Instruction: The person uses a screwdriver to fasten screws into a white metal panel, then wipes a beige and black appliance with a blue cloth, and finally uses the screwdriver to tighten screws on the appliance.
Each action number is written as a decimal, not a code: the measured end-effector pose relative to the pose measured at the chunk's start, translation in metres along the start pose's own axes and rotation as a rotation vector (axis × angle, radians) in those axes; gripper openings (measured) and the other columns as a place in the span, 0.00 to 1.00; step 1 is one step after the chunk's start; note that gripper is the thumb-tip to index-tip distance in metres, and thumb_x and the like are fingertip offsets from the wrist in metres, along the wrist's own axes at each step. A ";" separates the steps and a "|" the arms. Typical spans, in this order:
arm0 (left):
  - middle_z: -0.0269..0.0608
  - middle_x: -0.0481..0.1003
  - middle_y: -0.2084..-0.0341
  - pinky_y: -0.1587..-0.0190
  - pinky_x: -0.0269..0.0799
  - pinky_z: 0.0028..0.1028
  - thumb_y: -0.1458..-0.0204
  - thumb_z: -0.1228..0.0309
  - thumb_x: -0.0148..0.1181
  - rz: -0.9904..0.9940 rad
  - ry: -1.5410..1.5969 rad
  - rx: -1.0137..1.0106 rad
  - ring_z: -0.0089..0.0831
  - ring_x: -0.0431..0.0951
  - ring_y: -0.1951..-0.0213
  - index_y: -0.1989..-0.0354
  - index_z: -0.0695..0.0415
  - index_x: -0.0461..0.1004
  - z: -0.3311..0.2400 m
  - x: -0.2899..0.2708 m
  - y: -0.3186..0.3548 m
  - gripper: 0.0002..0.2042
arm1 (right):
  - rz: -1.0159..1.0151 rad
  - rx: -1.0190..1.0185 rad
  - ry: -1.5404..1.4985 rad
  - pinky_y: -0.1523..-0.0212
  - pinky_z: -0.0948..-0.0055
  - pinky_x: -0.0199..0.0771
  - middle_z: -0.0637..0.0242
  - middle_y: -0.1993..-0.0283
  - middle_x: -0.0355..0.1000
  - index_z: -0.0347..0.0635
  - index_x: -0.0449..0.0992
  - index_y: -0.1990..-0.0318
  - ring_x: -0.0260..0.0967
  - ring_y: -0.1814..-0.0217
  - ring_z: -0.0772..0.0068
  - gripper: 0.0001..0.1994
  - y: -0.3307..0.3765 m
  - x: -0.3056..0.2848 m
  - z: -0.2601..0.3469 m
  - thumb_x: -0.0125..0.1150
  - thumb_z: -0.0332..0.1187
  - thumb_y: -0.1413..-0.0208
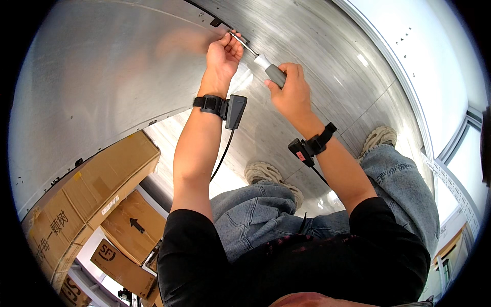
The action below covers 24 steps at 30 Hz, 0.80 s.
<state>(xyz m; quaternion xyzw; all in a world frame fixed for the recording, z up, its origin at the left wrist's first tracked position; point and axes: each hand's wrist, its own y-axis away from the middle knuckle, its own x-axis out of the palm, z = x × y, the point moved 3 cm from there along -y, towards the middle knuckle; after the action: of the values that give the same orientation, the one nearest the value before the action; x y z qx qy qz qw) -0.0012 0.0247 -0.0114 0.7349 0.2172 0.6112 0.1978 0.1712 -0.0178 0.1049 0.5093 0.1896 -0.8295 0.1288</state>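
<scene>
My right hand (292, 94) is wrapped round the handle of a screwdriver (262, 62) with a grey and white grip. Its thin metal shaft slants up and left to the edge of a large, smooth metal panel (117, 82). At that edge my left hand (223, 55) is closed, thumb and fingers pinching about the shaft's tip end. Whether a screw sits between those fingertips is too small to tell. A small black fitting (216, 22) is on the panel's edge just beyond my left hand. Each wrist wears a black strap with a small cabled box.
Cardboard boxes (130, 225) are stacked at the lower left, beside the panel. Grey wood-look floor (348, 66) lies under the panel's edge and my shoes (268, 174). A white wall or door with a metal track (409, 97) runs along the right.
</scene>
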 end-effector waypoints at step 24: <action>0.36 0.77 0.70 0.68 0.73 0.23 0.40 0.70 0.48 0.005 0.012 0.015 0.24 0.76 0.70 0.63 0.60 0.74 0.001 0.000 0.001 0.09 | 0.153 0.407 -0.228 0.67 0.63 0.68 0.54 0.69 0.72 0.36 0.72 0.63 0.70 0.69 0.56 0.15 -0.012 0.006 -0.010 0.59 0.41 0.45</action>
<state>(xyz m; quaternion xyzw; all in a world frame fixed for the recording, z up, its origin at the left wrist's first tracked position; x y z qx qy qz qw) -0.0003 0.0241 -0.0114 0.7332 0.2211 0.6145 0.1897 0.1715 -0.0024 0.0975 0.4407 -0.0364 -0.8905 0.1067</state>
